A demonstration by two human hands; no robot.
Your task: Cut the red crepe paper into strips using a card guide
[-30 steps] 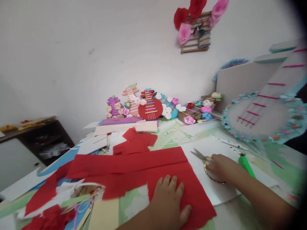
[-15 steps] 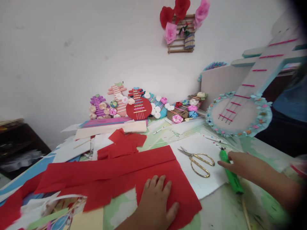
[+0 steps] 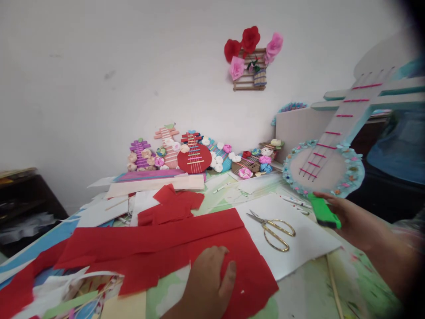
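Left of the gold-handled metal scissors (image 3: pixel 264 221), my half-curled left hand (image 3: pixel 210 277), grip unclear, rests on a papery red sheet (image 3: pixel 254 272); dragging could wrinkle it. Rightward, my right hand (image 3: pixel 355 221) clasps a green plastic tool (image 3: pixel 323 210).

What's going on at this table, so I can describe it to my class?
A person is working at a craft table. Their left hand is on a red sheet, and their right hand holds a green tool. Between the hands, scissors lie unheld, slightly open, on white paper. Decorated toy lutes stand along the wall behind.
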